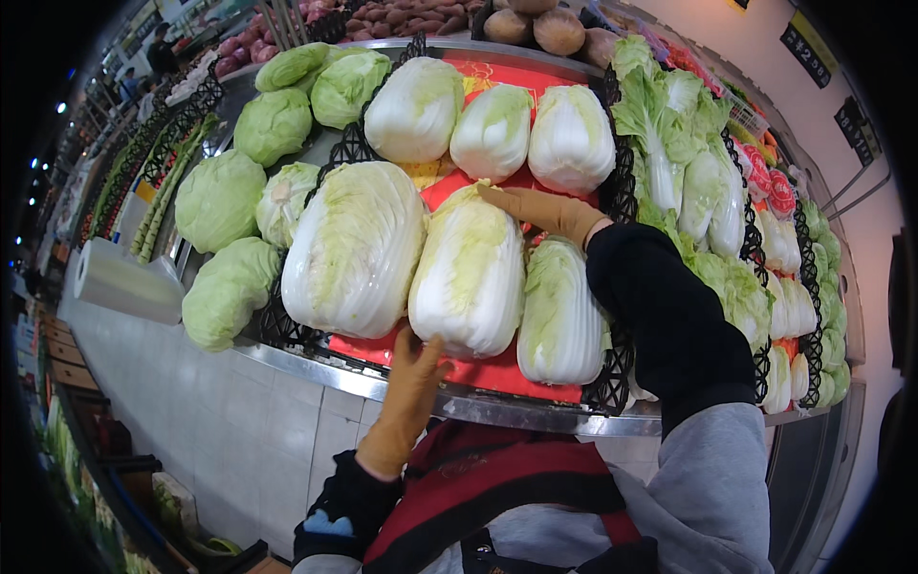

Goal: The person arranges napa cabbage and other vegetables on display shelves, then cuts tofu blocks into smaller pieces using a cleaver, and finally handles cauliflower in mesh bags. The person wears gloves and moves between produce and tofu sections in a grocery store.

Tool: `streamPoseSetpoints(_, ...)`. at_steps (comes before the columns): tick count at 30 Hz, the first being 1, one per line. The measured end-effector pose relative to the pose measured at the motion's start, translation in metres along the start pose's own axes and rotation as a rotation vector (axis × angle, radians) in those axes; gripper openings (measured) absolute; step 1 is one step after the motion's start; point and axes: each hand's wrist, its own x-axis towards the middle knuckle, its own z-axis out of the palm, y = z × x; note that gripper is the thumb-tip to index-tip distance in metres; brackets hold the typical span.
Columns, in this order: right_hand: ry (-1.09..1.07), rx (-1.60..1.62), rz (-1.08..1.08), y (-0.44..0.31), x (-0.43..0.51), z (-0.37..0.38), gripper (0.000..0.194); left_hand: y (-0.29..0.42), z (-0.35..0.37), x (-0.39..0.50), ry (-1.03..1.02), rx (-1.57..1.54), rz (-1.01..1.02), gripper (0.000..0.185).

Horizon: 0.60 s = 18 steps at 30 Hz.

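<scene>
Napa cabbages lie in two rows on a red sheet (480, 371) on a metal produce stand. My left hand (412, 394), in a tan glove, has its spread fingertips at the near end of the middle napa cabbage (470, 280) in the front row. My right hand (541, 209), gloved alike, reaches over from the right, its fingertips on the far end of that same cabbage. A larger napa cabbage (355, 251) lies to its left, a slimmer one (563, 316) to its right. Three more napa cabbages (491, 133) sit behind. The right palm's underside is hidden.
Black plastic lattice dividers (618, 362) flank the napa cabbages. Round green cabbages (220, 201) are on the left, leafy greens (660, 129) on the right. A roll of clear plastic bags (129, 280) is at the left edge. The stand's metal rim (531, 416) runs before me. People stand far off, upper left.
</scene>
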Motion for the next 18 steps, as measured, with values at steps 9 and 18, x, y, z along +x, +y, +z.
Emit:
streamPoseSetpoints(9,0.395,-0.248,-0.124,-0.046,-0.024,-0.017,0.081,0.015,0.011,0.003,-0.269,-0.389,-0.164,0.078)
streamPoseSetpoints(18,0.403,-0.355,-0.251,-0.093,-0.066,-0.040,0.093,0.010,0.014,0.006,-0.524,-0.155,0.101,0.087)
